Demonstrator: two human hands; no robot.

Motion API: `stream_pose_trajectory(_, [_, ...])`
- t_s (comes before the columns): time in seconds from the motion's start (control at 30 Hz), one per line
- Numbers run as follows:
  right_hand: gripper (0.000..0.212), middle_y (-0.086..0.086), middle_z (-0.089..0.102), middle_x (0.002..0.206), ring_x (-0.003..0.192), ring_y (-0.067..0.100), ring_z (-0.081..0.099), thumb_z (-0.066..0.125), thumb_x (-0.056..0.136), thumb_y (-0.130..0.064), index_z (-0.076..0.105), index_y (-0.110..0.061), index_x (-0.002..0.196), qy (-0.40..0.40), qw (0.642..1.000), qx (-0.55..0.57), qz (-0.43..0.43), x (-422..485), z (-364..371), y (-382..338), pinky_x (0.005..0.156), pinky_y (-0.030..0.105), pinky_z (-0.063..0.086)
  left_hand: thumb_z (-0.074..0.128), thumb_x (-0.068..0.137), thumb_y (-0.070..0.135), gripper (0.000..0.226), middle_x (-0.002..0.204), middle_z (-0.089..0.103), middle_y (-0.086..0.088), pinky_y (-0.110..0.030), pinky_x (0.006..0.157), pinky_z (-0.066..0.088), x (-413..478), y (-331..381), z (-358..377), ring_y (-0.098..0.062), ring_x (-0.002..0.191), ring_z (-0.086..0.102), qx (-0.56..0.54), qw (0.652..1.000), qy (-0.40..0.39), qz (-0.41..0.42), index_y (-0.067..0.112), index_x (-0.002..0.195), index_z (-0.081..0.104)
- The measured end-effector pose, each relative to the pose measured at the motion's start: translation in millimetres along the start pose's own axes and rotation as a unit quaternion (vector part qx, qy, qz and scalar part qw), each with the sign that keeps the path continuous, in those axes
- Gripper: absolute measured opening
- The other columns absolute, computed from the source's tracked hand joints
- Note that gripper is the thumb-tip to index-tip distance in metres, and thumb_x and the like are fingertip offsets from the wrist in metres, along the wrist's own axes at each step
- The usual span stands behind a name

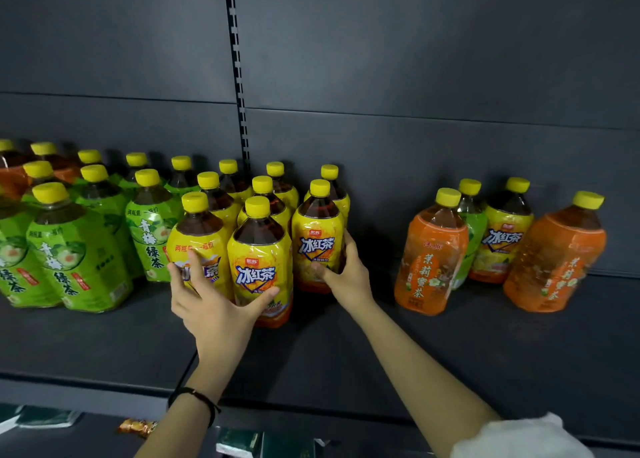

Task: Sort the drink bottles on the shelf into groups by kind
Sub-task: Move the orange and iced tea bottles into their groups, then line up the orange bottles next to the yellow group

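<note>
Several yellow-labelled iced tea bottles stand grouped in the middle of the dark shelf [346, 346]. My right hand [346, 270] grips the rightmost front yellow bottle [317, 242] at its lower right side. My left hand [211, 301] is spread, fingers apart, against the front of two yellow bottles: one [259, 263] under the thumb, another [201, 242] behind the fingers. Green-labelled tea bottles [76, 249] fill the left. On the right stand two orange bottles [429, 260] [554, 260], a green one [469, 229] and a yellow one [502, 239].
Orange bottles [14, 177] also show at the far left back. A slotted upright [239, 76] divides the grey back panel. Bare shelf lies between the yellow group and the right-hand bottles. Packets [138, 426] lie on the shelf below.
</note>
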State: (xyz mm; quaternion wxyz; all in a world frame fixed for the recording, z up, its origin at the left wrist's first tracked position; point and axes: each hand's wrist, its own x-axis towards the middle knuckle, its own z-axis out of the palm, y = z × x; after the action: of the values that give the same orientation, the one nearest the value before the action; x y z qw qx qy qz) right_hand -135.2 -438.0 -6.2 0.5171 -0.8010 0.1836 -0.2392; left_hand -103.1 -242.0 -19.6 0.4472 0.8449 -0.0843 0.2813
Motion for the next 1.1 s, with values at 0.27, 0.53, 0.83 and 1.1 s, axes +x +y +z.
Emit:
stream_pose_trajectory(0.27, [0.047,0.003,0.061,0.119,0.099,0.011,0.060,0.071,0.085,-0.027,0.053,-0.017,0.127,0.024,0.998,-0.017,0.048,-25,-14,15,0.081,0.022,0.050,0.080,0.073,0.025,0.052,0.122,0.047,-0.013,-0.047,0.094,0.043,-21,-21,-23,-0.035,0.116,0.045,-0.073,0.995,-0.066,0.006,0.012,0.115,0.052])
stream_pose_trajectory(0.53, [0.031,-0.009,0.062,0.100,0.095,0.007,0.059,0.075,0.081,-0.024,0.065,-0.022,0.110,0.056,0.994,-0.094,0.009,-74,-49,18,0.079,0.015,0.047,0.070,0.081,0.040,0.032,0.098,0.060,0.012,-0.037,0.074,0.053,-38,12,-11,-0.010,0.093,0.059,-0.076,0.949,-0.268,0.145,0.028,0.107,0.055])
stream_pose_trajectory(0.83, [0.063,-0.003,0.057,0.116,0.106,0.012,0.053,0.078,0.077,-0.031,0.050,-0.024,0.133,0.127,0.975,-0.166,0.071,-118,-168,47,0.083,0.023,0.043,0.070,0.084,0.033,0.057,0.135,0.049,0.000,-0.029,0.093,0.043,-49,101,50,-0.018,0.121,0.049,-0.174,0.893,-0.401,0.104,0.023,0.135,0.046])
stream_pose_trajectory(1.1, [0.082,-0.001,0.050,0.125,0.119,0.021,0.048,0.082,0.072,-0.028,0.035,-0.024,0.140,0.177,0.968,-0.137,0.112,-101,-290,95,0.094,0.036,0.044,0.079,0.076,0.026,0.098,0.154,0.029,-0.001,-0.032,0.102,0.033,-57,165,114,-0.015,0.135,0.033,-0.291,0.856,-0.428,0.000,0.027,0.151,0.014])
